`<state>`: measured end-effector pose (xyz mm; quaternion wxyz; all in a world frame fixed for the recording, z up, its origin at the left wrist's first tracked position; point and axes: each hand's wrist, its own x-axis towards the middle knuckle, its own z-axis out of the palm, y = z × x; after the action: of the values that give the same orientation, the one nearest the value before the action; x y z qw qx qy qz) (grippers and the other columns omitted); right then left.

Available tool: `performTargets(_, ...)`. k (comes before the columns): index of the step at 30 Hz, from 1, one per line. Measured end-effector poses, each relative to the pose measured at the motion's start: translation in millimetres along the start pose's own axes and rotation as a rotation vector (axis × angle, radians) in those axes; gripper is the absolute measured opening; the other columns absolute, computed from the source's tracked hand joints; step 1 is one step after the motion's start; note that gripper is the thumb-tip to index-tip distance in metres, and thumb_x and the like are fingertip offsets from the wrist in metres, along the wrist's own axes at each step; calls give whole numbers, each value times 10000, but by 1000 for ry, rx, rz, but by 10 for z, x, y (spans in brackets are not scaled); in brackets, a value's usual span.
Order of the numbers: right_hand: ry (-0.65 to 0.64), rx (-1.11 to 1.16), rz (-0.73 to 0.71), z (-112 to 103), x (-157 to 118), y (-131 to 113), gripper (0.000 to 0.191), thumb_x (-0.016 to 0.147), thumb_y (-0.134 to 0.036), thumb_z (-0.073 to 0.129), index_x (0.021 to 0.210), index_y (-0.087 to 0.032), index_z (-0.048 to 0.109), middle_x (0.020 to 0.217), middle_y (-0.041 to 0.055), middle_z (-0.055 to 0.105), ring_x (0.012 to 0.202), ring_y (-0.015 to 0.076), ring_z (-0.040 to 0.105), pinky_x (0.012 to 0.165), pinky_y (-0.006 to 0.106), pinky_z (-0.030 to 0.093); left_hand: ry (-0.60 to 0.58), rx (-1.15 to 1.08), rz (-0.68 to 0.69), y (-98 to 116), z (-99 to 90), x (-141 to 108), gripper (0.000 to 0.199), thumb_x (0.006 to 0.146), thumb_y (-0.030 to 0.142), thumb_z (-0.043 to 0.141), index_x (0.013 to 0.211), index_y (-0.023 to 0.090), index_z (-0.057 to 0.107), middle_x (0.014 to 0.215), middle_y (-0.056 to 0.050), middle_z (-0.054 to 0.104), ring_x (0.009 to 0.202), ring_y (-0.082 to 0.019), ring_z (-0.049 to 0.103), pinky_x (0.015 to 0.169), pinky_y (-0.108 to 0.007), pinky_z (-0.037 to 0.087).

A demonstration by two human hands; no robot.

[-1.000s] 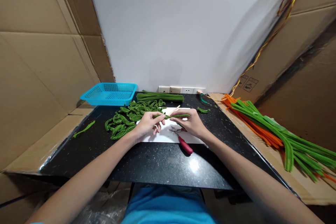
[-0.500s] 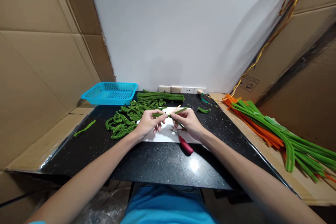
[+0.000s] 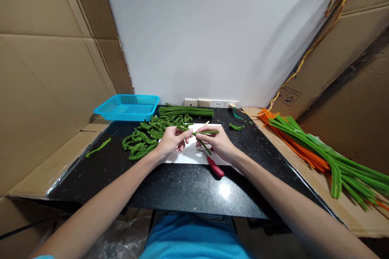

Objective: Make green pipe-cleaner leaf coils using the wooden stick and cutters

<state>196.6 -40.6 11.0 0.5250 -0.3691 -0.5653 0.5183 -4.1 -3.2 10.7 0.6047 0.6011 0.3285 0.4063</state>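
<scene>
Two hands in play, left hand (image 3: 172, 141) and right hand (image 3: 219, 142), on green stems (image 3: 210, 132) too overlapped to count! One blue basket (image 3: 130, 117), one white sheet (image 3: 185, 158), one red-handled tool (image 3: 216, 168), one pale stick (image 3: 207, 123). Loose pieces: one left (image 3: 98, 148), one right (image 3: 236, 127). Long bundles, three: dark green (image 3: 188, 111), bright green (image 3: 336, 176), orange (image 3: 318, 162). Curled loops (image 3: 140, 142)? Too many to tell!

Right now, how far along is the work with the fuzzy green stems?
Seemingly partway. Done: many dark-green fuzzy loops lie shaped on the speckled black tabletop. In hand: the left hand and right hand pinch crossing green fuzzy stems. Apparently left: the straight dark-green fuzzy bundle near the wall, unbent.
</scene>
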Motion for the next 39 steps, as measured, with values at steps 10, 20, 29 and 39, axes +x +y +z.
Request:
performTargets(10,-49,-13,45,-91,32,-13,318,721,-372,909,895,-146,766,579,-42,572,495,79,436,446,215,293,55,54,59,55,4,-47,418,751,498,873,709,125,689,493,27,578,354,-50,430,344,-175,311)
performTargets(20,-65,-18,50,-69,21,-23,307,732,-417,884,843,-157,765,587,-38,565,478,79,417,407,214,262,-25,53,25,28,26,-59,395,759,491,868,833,126,735,676,-12,677,400,-59,509,351,-176,322)
performTargets(29,-93,-6,77,-83,21,-66,306,763,-432,870,812,-157,746,592,-33,582,438,67,378,375,210,237,5,2,56,-37,10,-27,391,773,452,864,949,126,738,678,3,661,369,-55,504,331,-164,312)
performTargets(39,24,-159,-52,-55,17,-37,326,777,-472,856,762,-156,779,630,15,653,431,106,499,387,240,362,-116,-88,-87,-1,48,-48,431,770,505,858,900,117,723,937,-64,695,473,-62,603,345,-152,376)
